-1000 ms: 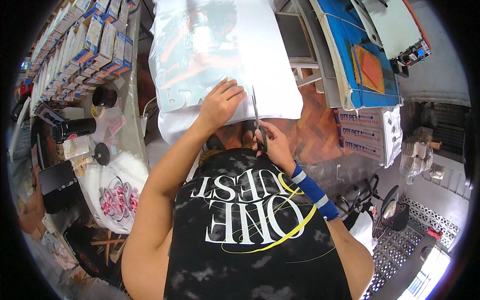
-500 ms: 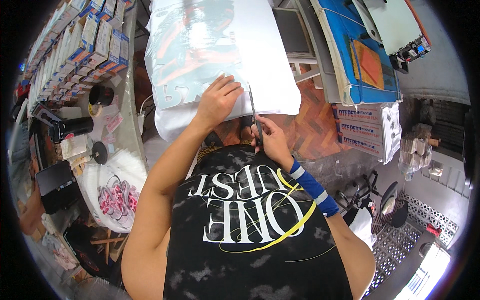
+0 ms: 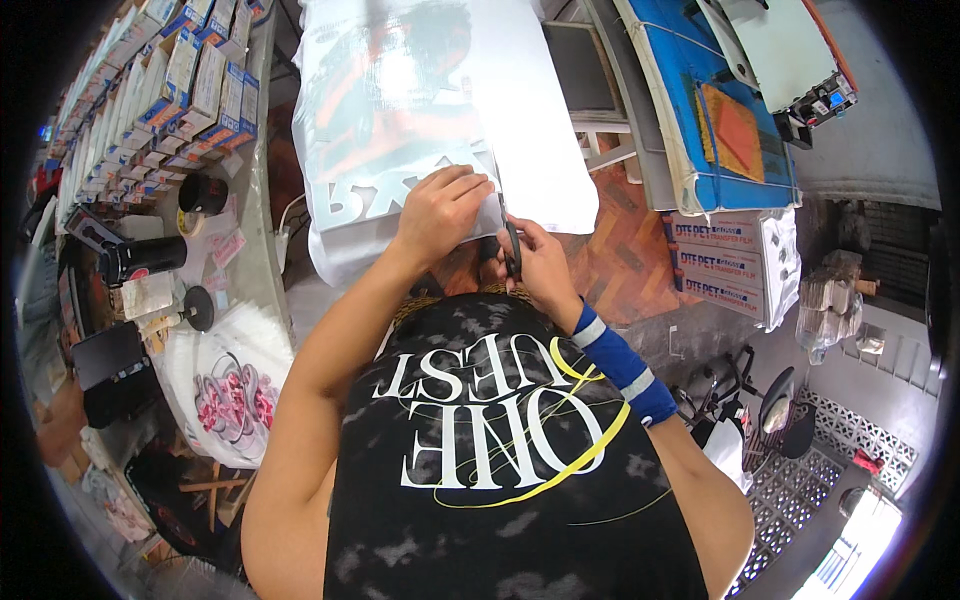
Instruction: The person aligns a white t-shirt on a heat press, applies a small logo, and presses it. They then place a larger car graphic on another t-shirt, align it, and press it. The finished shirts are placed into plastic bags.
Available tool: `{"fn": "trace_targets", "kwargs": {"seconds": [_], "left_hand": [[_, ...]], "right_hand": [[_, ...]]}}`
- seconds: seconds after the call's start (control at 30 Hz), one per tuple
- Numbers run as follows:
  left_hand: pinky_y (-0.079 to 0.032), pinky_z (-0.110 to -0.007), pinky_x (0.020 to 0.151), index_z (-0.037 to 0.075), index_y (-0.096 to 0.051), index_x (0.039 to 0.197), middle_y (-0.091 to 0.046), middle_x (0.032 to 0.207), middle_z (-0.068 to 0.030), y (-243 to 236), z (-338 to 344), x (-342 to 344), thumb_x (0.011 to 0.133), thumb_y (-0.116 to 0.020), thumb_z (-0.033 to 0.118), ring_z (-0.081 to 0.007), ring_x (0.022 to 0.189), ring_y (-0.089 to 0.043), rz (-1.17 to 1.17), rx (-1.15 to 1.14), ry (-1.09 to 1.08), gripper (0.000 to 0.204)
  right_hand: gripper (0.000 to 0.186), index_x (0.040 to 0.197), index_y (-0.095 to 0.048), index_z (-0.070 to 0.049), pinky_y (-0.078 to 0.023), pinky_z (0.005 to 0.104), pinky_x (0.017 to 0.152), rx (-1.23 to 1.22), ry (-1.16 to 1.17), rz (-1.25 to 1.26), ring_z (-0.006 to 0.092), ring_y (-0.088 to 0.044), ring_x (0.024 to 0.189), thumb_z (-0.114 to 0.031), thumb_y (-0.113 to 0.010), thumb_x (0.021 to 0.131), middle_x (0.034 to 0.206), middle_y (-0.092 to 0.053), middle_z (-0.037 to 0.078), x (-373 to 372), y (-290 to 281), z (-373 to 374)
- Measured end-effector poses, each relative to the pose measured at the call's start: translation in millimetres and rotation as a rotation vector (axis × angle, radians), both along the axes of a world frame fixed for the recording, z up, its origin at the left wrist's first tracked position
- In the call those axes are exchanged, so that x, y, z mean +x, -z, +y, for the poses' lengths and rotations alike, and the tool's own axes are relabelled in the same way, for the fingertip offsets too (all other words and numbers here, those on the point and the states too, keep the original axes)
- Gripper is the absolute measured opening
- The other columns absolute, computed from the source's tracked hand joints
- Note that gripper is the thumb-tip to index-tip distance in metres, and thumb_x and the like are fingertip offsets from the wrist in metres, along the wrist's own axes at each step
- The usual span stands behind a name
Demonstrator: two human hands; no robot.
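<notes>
A sheet of printed transfer film (image 3: 400, 110), with pale lettering and orange-and-grey patches, lies on white material (image 3: 535, 120) on the work surface in front of me. My left hand (image 3: 445, 205) has its fingers closed at the film's near right part, beside the lettering. My right hand (image 3: 540, 262) grips dark-handled scissors (image 3: 513, 248) just to the right of it. The blades point away from me and reach the film's near edge by my left fingertips. How far the blades are apart is too small to tell.
At left, a table (image 3: 255, 190) carries rows of small boxes (image 3: 185, 85), a black cup (image 3: 203, 192) and a plastic-wrapped bundle (image 3: 225, 385). On the right are a blue-topped board (image 3: 690, 130) and stacked white cartons (image 3: 730, 260). Reddish patterned floor (image 3: 625, 250) shows between.
My right hand and the scissors have moved slightly forward, away from me. The left hand has shifted a little to the right and nearer, and the film and white material have slid slightly.
</notes>
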State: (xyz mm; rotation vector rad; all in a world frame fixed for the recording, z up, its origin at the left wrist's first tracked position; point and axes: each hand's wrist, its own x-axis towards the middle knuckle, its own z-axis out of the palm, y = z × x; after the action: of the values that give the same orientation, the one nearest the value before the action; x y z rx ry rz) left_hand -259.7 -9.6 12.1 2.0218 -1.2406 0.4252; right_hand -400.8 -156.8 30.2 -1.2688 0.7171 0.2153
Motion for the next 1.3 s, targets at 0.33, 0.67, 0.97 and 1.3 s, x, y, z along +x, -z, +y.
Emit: {"fn": "trace_targets", "kwargs": {"seconds": [0.33,0.67,0.97,1.3], "left_hand": [[-0.061,-0.039,0.079,0.004,-0.075,0.100,-0.075,0.102,-0.0100,-33.8,8.6,-26.5,0.078,-0.068,0.001,-0.0294,0.098,-0.074,0.060,-0.068,-0.002,0.023],[-0.063,-0.038,0.076,0.003,-0.073,0.101,-0.075,0.101,-0.0115,-71.8,22.4,-60.2,0.075,-0.073,0.002,-0.0296,0.095,-0.075,0.153,-0.107,0.002,0.026],[-0.063,-0.037,0.079,-0.002,-0.074,0.100,-0.075,0.099,-0.0176,-106.2,28.9,-80.3,0.083,-0.071,-0.008,-0.0321,0.091,-0.076,0.313,-0.157,-0.009,0.018],[-0.063,-0.036,0.076,-0.002,-0.073,0.101,-0.075,0.097,-0.0175,-124.7,41.7,-89.8,0.079,-0.071,-0.010,-0.0315,0.089,-0.077,0.296,-0.176,0.074,0.023]], "right_hand": [[0.031,0.131,-0.063,-0.003,-0.045,0.0264,0.045,-0.068,0.007,-0.059,0.0133,-0.061,0.057,-0.014,-0.061,0.102,0.079,-0.063,0.005,27.2,7.3,-6.9],[0.029,0.118,-0.068,0.001,-0.043,0.0279,0.043,-0.204,0.051,-0.258,0.0113,-0.056,0.050,-0.023,-0.059,0.104,0.071,-0.066,0.005,64.7,21.0,-13.3],[0.031,0.115,-0.068,0.002,-0.038,0.0272,0.039,-0.129,0.111,-0.228,0.0104,-0.054,0.049,-0.026,-0.061,0.103,0.068,-0.064,0.004,87.7,15.1,-15.2],[0.022,0.105,-0.067,-0.001,-0.037,0.0251,0.038,-0.070,0.103,-0.199,0.0106,-0.054,0.049,-0.023,-0.066,0.099,0.067,-0.060,0.003,104.5,-2.9,-26.2]]}}
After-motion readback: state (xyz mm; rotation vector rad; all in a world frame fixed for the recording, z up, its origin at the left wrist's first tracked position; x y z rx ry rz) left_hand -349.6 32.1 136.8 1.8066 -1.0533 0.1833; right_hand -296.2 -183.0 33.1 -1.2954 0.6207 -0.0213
